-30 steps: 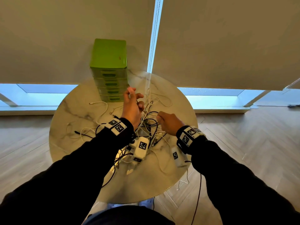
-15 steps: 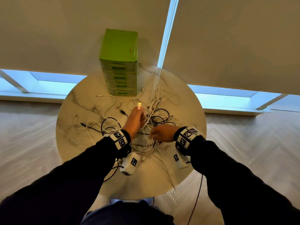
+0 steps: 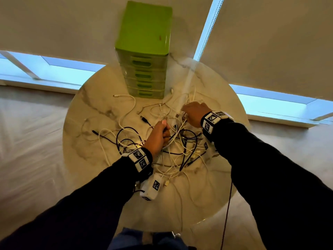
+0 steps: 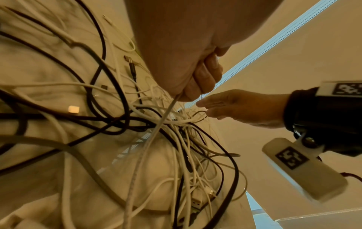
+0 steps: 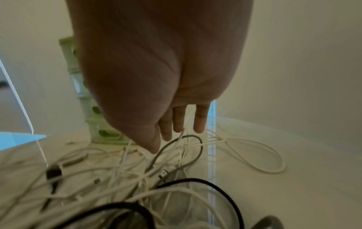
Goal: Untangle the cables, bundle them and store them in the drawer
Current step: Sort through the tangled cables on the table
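Note:
A tangle of white and black cables lies spread over the round marble table. My left hand grips a white braided cable near its USB plug, which sticks up out of the fist. My right hand reaches with straight fingers down into the far side of the tangle, fingertips among white strands and a grey cable loop. The green drawer unit stands at the table's far edge, all drawers closed.
Loose white cable ends trail left of the drawer unit, and a black plug lies near the left hand. A long white loop lies to the right. Window blinds hang close behind the table. The wooden floor surrounds the table.
The right hand has moved from the near middle of the tangle to its far right side and opened its fingers. The left hand still holds its cable, plug upward.

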`<state>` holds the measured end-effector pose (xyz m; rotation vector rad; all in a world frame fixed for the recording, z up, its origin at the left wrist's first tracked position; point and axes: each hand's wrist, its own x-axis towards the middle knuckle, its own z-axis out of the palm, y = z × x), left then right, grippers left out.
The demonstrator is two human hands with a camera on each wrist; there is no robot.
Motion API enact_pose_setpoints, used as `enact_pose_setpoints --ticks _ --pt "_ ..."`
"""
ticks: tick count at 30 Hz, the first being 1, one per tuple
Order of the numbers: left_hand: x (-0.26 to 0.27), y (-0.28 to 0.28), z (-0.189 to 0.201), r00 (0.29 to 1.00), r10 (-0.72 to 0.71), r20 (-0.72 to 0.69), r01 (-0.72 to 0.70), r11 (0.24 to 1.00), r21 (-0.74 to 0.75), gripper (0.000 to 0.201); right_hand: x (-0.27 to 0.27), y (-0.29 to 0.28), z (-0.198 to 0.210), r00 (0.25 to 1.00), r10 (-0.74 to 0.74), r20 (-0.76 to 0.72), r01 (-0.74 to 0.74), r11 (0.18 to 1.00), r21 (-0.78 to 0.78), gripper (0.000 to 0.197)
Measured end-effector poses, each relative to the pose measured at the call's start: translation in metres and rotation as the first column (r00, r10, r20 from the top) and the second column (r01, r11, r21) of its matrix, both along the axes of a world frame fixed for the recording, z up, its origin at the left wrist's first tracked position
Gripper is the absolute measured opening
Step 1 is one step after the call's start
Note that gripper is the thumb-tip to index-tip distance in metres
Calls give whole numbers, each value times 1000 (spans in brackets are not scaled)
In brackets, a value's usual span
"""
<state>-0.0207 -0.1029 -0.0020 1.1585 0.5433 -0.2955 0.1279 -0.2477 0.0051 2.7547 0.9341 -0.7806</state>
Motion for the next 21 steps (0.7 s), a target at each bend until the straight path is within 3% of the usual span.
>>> enact_pose_setpoints --ticks 3,5,11,17,18,20,21 --pt "8 -3 -3 999 -22 -24 22 999 -26 30 4 -1 -7 981 155 113 -139 981 -139 30" --pt "12 -6 -6 999 -27 -29 26 999 -41 30 7 -3 -6 979 180 100 -167 978 -129 28" --pt "21 -10 -17 1000 23 8 -23 999 -29 33 27 -13 29 992 35 119 -56 982 179 18" --pt "28 -11 -12 999 35 -10 -31 968 251 16 13 -18 43 992 -57 -116 98 913 395 11" --pt "29 -9 -14 999 30 10 -32 956 292 20 9 -18 42 989 -57 -138 110 902 417 11" --pt "32 -6 -19 998 -37 48 20 950 313 27 1 -20 39 985 -41 -169 118 870 478 12" --pt "34 -5 -21 995 -83 55 61 945 322 21 -2 -20 38 986 -30 -166 109 862 496 13"
